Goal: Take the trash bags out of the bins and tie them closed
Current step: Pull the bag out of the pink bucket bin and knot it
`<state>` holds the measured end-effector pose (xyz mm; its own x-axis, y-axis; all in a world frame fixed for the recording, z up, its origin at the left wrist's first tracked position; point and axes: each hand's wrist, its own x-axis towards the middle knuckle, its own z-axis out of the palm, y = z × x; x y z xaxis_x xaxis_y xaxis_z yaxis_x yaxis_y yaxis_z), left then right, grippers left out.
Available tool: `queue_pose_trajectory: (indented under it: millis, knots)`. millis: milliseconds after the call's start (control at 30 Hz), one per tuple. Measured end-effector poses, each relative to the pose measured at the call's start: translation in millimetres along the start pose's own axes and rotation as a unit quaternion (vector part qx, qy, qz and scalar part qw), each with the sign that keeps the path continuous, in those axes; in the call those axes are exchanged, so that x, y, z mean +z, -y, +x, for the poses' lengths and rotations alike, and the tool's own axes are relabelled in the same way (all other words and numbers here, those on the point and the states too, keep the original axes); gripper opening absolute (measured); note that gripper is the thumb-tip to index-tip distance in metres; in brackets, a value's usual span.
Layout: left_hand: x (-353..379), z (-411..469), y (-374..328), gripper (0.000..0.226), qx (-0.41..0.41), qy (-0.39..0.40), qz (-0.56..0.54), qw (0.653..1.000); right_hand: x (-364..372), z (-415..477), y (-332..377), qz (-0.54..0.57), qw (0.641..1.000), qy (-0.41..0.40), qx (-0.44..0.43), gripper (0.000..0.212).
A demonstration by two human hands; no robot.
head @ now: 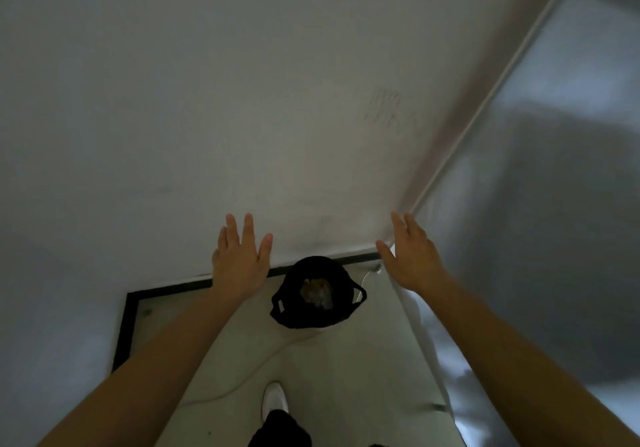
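Black plastic trash bag (318, 294), its two loop handles sticking out at the sides and crumpled pale rubbish showing in its open mouth, sits on the pale floor (363, 360) in the corner, against the dark skirting strip (173, 289) at the foot of the white wall (242, 100). Whether a bin stands inside it cannot be told. Fingers (247, 230) of the left hand (239, 263) are spread and straight, clamped on nothing; the right hand (412, 259) is likewise flat and open, empty. Both hover above and to either side of the bag, probably so each can drop onto a handle. Bare forearms reach forward; a white shoe (274, 400) steps toward the bag. A thin pale cord (242, 380) trails across the floor.
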<state>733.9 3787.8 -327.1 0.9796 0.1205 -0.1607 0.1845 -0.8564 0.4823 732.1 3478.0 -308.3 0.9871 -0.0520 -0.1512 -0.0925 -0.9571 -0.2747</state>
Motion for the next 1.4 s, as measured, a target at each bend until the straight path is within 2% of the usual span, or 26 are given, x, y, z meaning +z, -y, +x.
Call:
queue_pose_trajectory:
  millis: [200, 367, 533, 633, 733, 767, 833, 867, 900, 933, 967, 1033, 1100, 1167, 1233, 1333, 1400]
  knots:
    - [94, 92, 37, 0.069, -0.085, 0.09, -0.089, 0.988, 101, 69, -30, 0.047, 0.993, 0.083, 0.072, 0.071]
    - [249, 151, 108, 0.064, -0.197, 0.124, -0.12, 0.965, 258, 138, -80, 0.154, 0.968, 0.129, 0.151, 0.071]
    - [412, 161, 190, 0.067, -0.327, 0.152, -0.124, 0.924, 432, 174, -135, 0.259, 0.904, 0.149, 0.307, 0.074]
    - [478, 167, 224, 0.069, -0.416, 0.122, -0.162, 0.887, 509, 186, -161, 0.3, 0.853, 0.144, 0.402, 0.078]
    - [516, 178, 249, 0.074, -0.459, 0.08, -0.202, 0.861, 553, 199, -179, 0.354, 0.794, 0.108, 0.482, 0.085]
    - [522, 182, 254, 0.074, -0.476, 0.073, -0.236, 0.844, 563, 206, -185, 0.382, 0.768, 0.094, 0.505, 0.089]
    - [529, 191, 262, 0.058, -0.521, 0.089, -0.358, 0.77, 572, 216, -193, 0.444, 0.709, 0.078, 0.542, 0.092]
    - [527, 194, 263, 0.041, -0.53, 0.119, -0.426, 0.723, 573, 218, -195, 0.469, 0.686, 0.082, 0.55, 0.085]
    - [523, 196, 262, 0.027, -0.531, 0.138, -0.468, 0.693, 572, 219, -196, 0.49, 0.674, 0.092, 0.545, 0.069]
    - [522, 196, 263, 0.02, -0.525, 0.135, -0.48, 0.69, 570, 220, -196, 0.509, 0.672, 0.094, 0.53, 0.048]
    - [519, 197, 262, 0.015, -0.521, 0.105, -0.467, 0.707, 568, 219, -196, 0.518, 0.676, 0.089, 0.517, 0.033]
    - [508, 195, 251, 0.013, -0.494, -0.008, -0.404, 0.77, 555, 218, -191, 0.517, 0.698, 0.068, 0.491, 0.021]
    - [487, 192, 222, 0.013, -0.392, -0.105, -0.351, 0.844, 531, 219, -176, 0.505, 0.734, 0.02, 0.455, 0.021]
    - [468, 183, 183, 0.018, -0.275, -0.092, -0.334, 0.897, 504, 216, -151, 0.469, 0.8, -0.025, 0.374, 0.023]
    - [456, 174, 152, 0.026, -0.195, -0.035, -0.304, 0.932, 484, 206, -128, 0.449, 0.852, -0.01, 0.269, 0.02]
    - [451, 176, 138, 0.027, -0.194, 0.033, -0.269, 0.943, 471, 197, -115, 0.407, 0.891, 0.057, 0.19, 0.028]
    - [446, 182, 140, 0.031, -0.201, 0.013, -0.263, 0.944, 464, 197, -116, 0.381, 0.907, 0.069, 0.166, 0.033]
